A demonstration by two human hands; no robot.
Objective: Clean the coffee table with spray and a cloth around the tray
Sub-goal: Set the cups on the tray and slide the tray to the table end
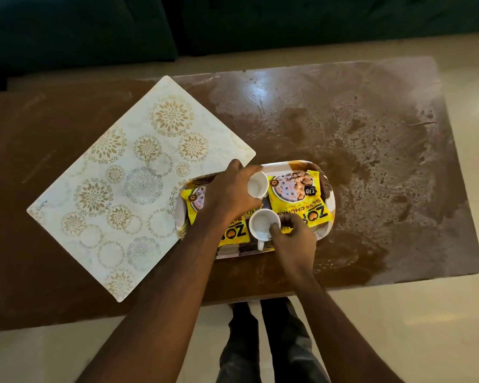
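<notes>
A patterned oval tray (331, 201) lies near the front middle of the brown coffee table (371, 139). On it are two yellow snack packets (299, 199) and two white cups. My left hand (227, 193) is wrapped around the far cup (257, 185). My right hand (293, 239) grips the rim of the near cup (262, 226), thumb inside it. The near cup's handle points toward me. No spray bottle or cloth is in view.
A white placemat (116, 175) with gold flower circles lies at an angle on the table's left half, its corner touching the tray. The table's right half shows wet, smeared streaks. A dark sofa (94, 29) is behind the table. My legs (266, 341) stand at the front edge.
</notes>
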